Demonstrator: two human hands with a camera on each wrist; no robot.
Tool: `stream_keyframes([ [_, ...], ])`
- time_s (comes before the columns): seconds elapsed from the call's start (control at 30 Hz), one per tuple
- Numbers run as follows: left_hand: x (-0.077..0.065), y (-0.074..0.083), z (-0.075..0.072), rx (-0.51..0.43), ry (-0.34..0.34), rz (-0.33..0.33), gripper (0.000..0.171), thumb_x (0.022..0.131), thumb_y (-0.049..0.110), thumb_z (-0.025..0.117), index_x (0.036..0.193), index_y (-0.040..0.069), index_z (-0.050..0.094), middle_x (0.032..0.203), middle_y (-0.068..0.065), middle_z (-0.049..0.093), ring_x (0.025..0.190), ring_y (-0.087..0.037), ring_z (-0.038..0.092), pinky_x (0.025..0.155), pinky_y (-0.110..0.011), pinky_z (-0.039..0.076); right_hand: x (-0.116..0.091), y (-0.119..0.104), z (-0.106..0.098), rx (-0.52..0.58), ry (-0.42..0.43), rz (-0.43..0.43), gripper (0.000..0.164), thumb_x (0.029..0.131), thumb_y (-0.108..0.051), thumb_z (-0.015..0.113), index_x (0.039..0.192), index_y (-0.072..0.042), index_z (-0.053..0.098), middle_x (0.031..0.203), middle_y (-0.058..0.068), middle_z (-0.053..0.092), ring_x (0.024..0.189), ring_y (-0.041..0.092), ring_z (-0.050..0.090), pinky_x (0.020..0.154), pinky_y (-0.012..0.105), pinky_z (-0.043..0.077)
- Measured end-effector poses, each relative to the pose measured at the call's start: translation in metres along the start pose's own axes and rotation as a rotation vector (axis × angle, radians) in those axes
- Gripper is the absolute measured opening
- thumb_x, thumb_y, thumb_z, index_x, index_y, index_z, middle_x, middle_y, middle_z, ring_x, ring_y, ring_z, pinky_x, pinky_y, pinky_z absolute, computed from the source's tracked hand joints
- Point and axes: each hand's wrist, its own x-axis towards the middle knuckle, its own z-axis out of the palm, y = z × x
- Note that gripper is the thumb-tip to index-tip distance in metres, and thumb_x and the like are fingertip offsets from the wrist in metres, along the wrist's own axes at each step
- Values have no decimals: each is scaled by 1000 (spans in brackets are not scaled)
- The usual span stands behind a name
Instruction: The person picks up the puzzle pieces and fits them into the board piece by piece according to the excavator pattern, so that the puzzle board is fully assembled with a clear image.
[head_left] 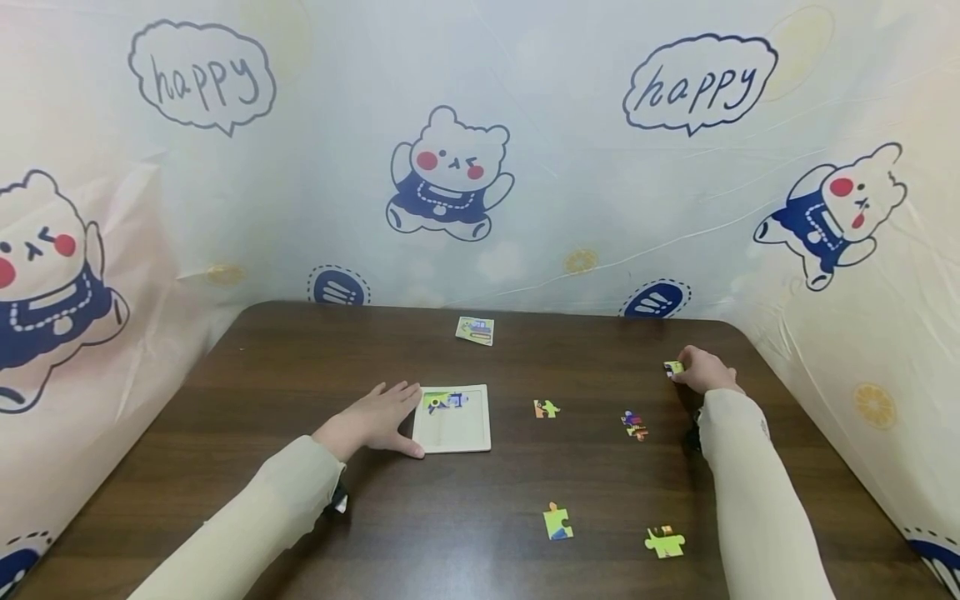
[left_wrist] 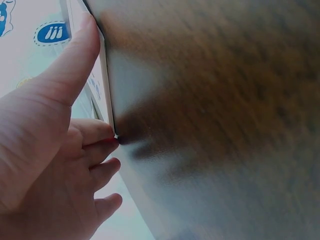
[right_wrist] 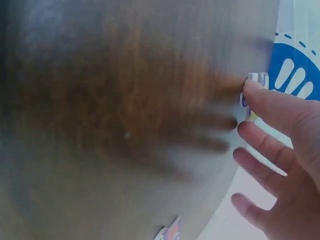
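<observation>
A square white puzzle tray (head_left: 453, 437) lies in the middle of the table, with joined yellow, blue and purple puzzle pieces (head_left: 444, 402) along its far left inside. My left hand (head_left: 375, 421) rests spread at the tray's left side, thumb by the near corner and fingers by the far one. At the far right, my right hand (head_left: 707, 371) pinches a yellow-green jigsaw piece (head_left: 671, 367) between thumb and fingertips. In the right wrist view, the thumb (right_wrist: 265, 97) covers part of this piece and the other fingers are spread apart.
A picture card (head_left: 476, 330) with a vehicle lies at the far edge. Loose jigsaw pieces lie right of the tray: an orange-green one (head_left: 546, 409), a small multicoloured cluster (head_left: 634, 425), and nearer ones in yellow (head_left: 557, 523) and green (head_left: 665, 544). A printed curtain (head_left: 555, 183) surrounds the table.
</observation>
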Motion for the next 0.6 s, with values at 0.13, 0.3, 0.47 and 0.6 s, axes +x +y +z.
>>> stream_keyframes([
  [0.13, 0, 0, 1, 2, -2, 3, 100, 73, 60, 66, 141, -5, 30, 147, -18, 25, 135, -34, 17, 107, -53, 11, 1, 2, 1, 24, 33, -12, 32, 82, -19, 66, 102, 1, 52, 94, 21, 58, 83, 37, 50, 74, 61, 34],
  [0.3, 1, -2, 2, 3, 3, 2, 100, 72, 60, 66, 141, -4, 31, 147, -18, 25, 135, -34, 18, 107, -52, 11, 2, -6, -3, 77, 54, -90, 26, 86, -12, 62, 104, 4, 53, 101, 27, 56, 80, 35, 50, 70, 49, 43],
  [0.47, 1, -2, 2, -1, 3, 2, 100, 72, 60, 66, 141, -4, 30, 147, -18, 25, 135, -34, 17, 107, -52, 11, -1, -21, -6, 192, 30, -145, 32, 90, -12, 58, 116, 8, 54, 106, 27, 57, 86, 33, 57, 74, 46, 48],
  [0.6, 1, -3, 2, -7, 6, 1, 101, 72, 60, 66, 141, -4, 31, 147, -18, 25, 135, -34, 18, 107, -53, 11, 0, -35, -5, 242, 30, -191, 34, 92, -13, 58, 118, 9, 54, 98, 22, 62, 83, 30, 59, 74, 45, 49],
])
